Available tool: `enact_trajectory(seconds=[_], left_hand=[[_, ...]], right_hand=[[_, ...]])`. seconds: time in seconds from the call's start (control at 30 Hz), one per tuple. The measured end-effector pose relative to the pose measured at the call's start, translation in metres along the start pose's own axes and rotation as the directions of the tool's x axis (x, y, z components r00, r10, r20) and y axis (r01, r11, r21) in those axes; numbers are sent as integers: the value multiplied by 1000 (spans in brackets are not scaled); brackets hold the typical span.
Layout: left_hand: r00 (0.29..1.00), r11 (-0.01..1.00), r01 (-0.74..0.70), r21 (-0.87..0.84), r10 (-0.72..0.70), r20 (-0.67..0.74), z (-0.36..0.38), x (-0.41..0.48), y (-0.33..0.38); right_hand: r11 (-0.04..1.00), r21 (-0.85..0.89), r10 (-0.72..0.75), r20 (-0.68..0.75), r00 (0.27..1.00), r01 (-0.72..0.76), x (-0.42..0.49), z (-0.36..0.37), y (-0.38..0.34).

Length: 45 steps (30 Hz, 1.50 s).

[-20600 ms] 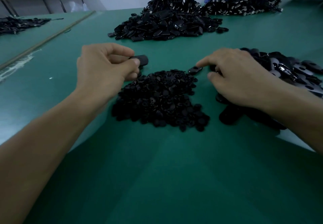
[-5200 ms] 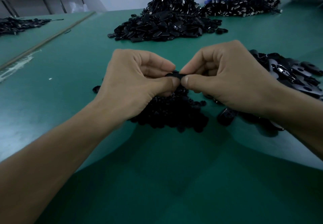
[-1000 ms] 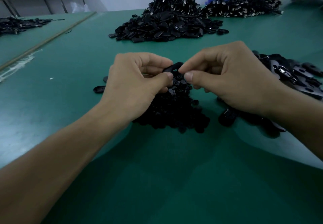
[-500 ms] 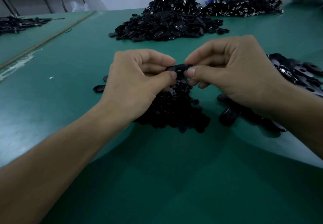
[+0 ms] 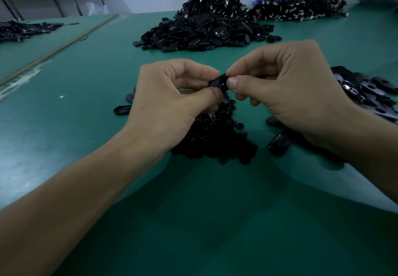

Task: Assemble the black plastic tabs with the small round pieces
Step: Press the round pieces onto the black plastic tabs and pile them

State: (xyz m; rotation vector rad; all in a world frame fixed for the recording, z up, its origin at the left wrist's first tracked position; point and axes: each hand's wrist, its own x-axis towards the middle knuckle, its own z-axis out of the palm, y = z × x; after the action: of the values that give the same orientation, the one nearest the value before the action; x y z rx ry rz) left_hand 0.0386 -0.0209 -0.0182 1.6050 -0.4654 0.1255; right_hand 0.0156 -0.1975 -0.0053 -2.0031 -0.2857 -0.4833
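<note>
A black plastic tab (image 5: 219, 82) is held in the air above the table, between both hands. My left hand (image 5: 172, 101) pinches its left end with thumb and forefinger. My right hand (image 5: 286, 86) pinches its right end the same way. A round hole shows in the tab near my right thumb. Below the hands lies a heap of small round pieces (image 5: 217, 140). A pile of loose tabs (image 5: 366, 92) lies to the right, partly hidden by my right forearm.
The green table (image 5: 86, 94) carries a big heap of black parts (image 5: 204, 32) at the back centre and another with cables (image 5: 301, 8) at the back right. Two single tabs (image 5: 122, 109) lie left of my left hand. A further pile (image 5: 23, 30) sits far left.
The tab has tilted, its right end now higher, and both hands have shifted slightly on it. The piles have not moved.
</note>
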Motion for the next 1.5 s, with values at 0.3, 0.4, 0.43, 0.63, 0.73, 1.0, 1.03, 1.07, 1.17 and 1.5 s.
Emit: enact_trajectory(seconds=[0.3,0.4,0.43,0.63,0.73,1.0,1.03,1.07,1.17,1.5], left_hand=[[1000,1000,-12,-4,12,8,2,0,3],[1000,1000,-14,7,14,23,2,-1,3],[999,1000,-16,14,16,28,2,-1,2],[998,995,-37,91,32,63,-1,1,-2],[995,974,-96,204,85,60,1,0,-4],[962,821,-250,513,268,40,6,-4,-7],[959,800,-257,542,281,40,6,-3,-7],[956,781,-264,566,290,45,6,-3,-7],[950,752,-276,599,306,54,4,-2,-7],[991,948,-123,293,100,92,1,2,-7]], right_hand=[[995,-96,-14,3,1000,14,-2,0,-2],[997,-82,-13,13,1000,14,-2,0,-3],[997,-79,-10,14,1000,12,-2,0,-3],[991,-131,-16,15,1000,18,-2,1,-1],[982,-188,-21,-10,1000,19,-4,3,-1],[942,-321,-88,35,996,95,-10,12,-2],[939,-325,-99,48,994,109,-10,13,-3],[938,-325,-106,62,992,121,-11,14,-3],[936,-325,-110,106,988,138,-13,13,-5],[938,-328,-93,84,992,116,-6,-2,1]])
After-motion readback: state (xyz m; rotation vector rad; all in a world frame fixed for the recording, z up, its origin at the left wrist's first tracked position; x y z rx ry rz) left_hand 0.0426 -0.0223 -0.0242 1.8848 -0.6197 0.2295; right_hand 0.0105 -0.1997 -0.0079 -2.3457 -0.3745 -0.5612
